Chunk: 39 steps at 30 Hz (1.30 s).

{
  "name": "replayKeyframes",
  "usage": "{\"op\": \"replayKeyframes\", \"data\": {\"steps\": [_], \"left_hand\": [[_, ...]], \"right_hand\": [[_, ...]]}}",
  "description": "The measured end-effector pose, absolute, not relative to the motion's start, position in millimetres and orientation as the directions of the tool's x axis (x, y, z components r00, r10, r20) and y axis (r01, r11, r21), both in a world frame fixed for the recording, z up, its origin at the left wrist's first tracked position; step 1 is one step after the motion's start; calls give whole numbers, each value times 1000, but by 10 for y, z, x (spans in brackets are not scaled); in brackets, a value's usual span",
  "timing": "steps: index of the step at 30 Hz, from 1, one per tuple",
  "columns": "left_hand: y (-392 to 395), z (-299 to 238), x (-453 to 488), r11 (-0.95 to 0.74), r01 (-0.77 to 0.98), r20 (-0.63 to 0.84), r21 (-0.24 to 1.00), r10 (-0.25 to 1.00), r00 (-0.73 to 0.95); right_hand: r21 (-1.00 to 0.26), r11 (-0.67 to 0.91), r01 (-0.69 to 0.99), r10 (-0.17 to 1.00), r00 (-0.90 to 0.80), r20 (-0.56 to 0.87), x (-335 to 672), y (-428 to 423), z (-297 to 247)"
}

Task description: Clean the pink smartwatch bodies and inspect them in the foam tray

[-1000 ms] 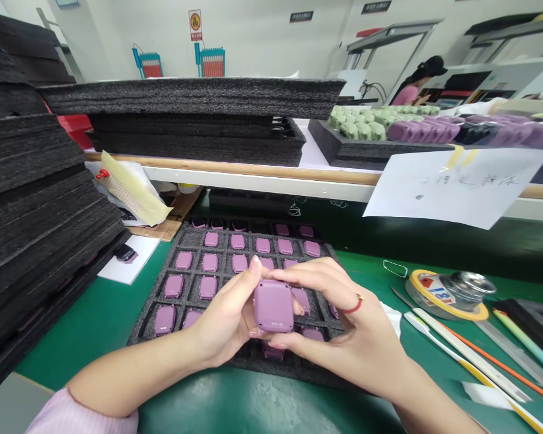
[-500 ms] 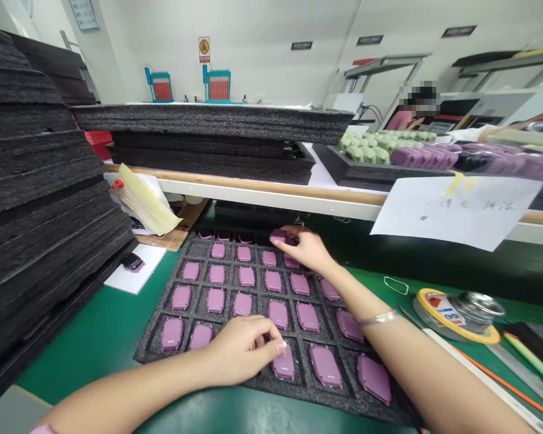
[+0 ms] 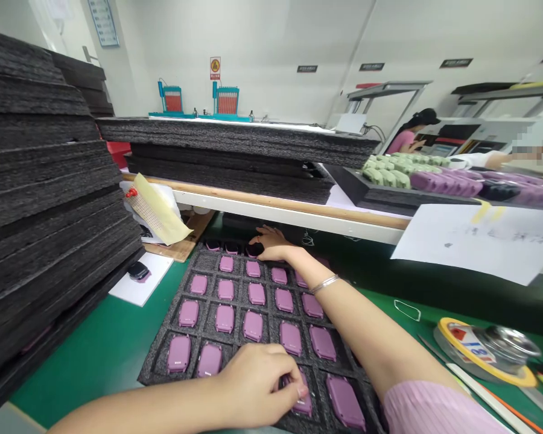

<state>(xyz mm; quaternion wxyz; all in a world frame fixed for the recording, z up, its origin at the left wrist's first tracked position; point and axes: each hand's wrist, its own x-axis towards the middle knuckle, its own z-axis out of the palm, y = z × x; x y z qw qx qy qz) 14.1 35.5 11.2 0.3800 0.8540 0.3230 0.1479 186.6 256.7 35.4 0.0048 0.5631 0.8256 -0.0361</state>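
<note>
A black foam tray (image 3: 163, 361) lies on the green table, and purple cases (image 3: 252, 325) fill most of its pockets. My left hand (image 3: 257, 386) is curled at the front row, its fingertips closed on a purple case (image 3: 304, 402) in its pocket. My right hand (image 3: 271, 242) reaches far over the tray to the back row under the shelf. Its fingers lie stretched and flat on a dark pocket there. A silver bracelet (image 3: 324, 283) sits on that wrist.
A tall stack of foam sheets (image 3: 40, 199) walls the left side. The shelf (image 3: 271, 208) above the tray carries more foam (image 3: 235, 150) and a tray of green and purple cases (image 3: 389, 175). A paper sheet (image 3: 475, 241) hangs from it. A tape roll (image 3: 484, 349) lies at right.
Both hands held one purple case together a second ago. My right hand then carried a case to the back row; my left dropped to the front row and stays there.
</note>
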Motion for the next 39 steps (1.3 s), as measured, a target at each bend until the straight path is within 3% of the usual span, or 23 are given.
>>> {"op": "replayKeyframes", "data": {"steps": [10,24,32,39], "left_hand": [[359,2,151,-563,416,58,714,640,766],[388,19,172,-613,423,35,667,593,804],[428,-83,195,-660,397,72,638,564,823],[368,-12,140,-543,381,54,748,623,781]], "right_hand": [[155,439,885,884,-393,-254,1420,2753,603],[157,516,842,853,-488,-187,863,2840,616],[39,545,837,835,-539,-110,478,2890,563],[-248,591,768,805,-581,118,651,2613,685]]}}
